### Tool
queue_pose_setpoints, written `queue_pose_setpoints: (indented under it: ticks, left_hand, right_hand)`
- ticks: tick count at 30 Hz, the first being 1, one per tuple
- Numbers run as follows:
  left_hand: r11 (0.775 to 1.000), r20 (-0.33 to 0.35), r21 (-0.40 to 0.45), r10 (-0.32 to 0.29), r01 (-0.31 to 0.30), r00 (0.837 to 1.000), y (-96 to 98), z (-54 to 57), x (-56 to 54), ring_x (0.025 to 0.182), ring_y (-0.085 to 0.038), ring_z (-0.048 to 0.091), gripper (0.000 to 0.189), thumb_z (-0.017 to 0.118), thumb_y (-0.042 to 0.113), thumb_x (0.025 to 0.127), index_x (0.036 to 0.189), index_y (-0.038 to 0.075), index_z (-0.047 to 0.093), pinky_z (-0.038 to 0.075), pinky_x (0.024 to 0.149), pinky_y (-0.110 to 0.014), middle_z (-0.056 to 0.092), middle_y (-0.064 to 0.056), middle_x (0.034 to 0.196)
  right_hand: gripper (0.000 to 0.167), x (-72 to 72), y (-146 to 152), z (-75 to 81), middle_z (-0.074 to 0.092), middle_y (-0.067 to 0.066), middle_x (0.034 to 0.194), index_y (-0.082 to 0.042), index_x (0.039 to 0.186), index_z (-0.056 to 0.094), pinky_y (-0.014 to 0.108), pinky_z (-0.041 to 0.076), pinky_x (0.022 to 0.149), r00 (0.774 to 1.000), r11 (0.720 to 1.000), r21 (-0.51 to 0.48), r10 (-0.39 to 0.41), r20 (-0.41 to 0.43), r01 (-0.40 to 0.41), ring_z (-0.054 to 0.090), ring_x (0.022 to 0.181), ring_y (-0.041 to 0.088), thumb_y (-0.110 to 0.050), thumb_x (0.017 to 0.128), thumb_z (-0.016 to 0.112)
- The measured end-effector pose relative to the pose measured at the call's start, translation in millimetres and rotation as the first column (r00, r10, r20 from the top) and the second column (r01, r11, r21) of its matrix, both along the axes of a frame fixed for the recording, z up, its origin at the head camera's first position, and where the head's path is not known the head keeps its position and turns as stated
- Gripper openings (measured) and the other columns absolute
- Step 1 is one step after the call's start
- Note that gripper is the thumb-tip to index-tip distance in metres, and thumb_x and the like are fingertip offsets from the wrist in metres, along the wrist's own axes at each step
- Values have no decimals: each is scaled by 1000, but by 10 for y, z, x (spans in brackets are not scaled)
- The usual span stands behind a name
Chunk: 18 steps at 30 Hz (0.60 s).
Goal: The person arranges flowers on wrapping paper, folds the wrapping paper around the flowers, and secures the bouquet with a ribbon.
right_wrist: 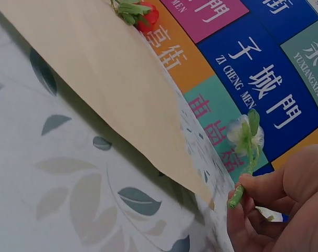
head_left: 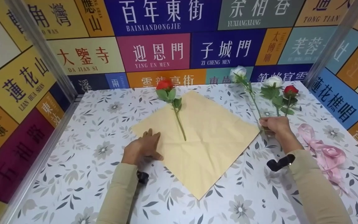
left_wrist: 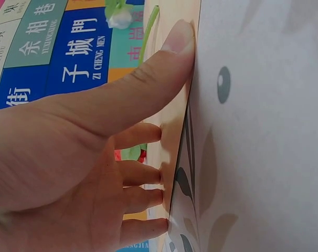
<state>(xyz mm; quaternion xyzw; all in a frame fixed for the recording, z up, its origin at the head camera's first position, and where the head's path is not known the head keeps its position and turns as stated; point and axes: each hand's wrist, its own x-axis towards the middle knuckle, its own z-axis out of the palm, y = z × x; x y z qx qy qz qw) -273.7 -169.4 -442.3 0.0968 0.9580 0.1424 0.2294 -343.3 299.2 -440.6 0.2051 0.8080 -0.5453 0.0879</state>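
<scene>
My left hand (head_left: 143, 146) rests with spread fingertips on the left edge of a square of tan wrapping paper (head_left: 204, 161). In the left wrist view the thumb (left_wrist: 167, 63) and fingers press down along the paper's edge. A red rose (head_left: 165, 85) lies on the paper, its stem toward the middle. My right hand (head_left: 275, 126) pinches the lower stem of a white rose (head_left: 238, 74), whose bloom leans up and away to the left. In the right wrist view the green stem end (right_wrist: 236, 198) sticks out between thumb and fingers, near the paper's right corner.
Another white rose (head_left: 273, 82) and a red rose (head_left: 291, 91) lie just beyond my right hand. A pink ribbon (head_left: 329, 155) is heaped to its right. The floral-patterned table (head_left: 104, 174) is bordered by a colourful sign-covered wall (head_left: 154, 51).
</scene>
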Motion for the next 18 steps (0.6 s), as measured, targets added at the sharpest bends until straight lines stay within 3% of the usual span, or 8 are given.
queue_pose_setpoints:
  ticks: [9,18]
  left_hand:
    - [1000,17,22,22,-22,1000,-15,22,-4,156,-42,4,102,79,38,86,161,9,17,16,124,-59,0,-24,167]
    - [998,15,56,29,-30,999,-22,25,-4,155,-44,4,104,82,35,82,160,8,19,19,123,-61,1,-26,167]
  right_hand:
    - [55,-12,-244,37,68,-24,69,-4,146,48,18,55,72,998,990,-129,53,-15,-54,68,73,-1,-19,97,66]
    - [55,-6,-548,25,70,-15,69,0,146,48,19,55,64,994,968,-224,105,-39,-111,64,63,3,-16,96,66]
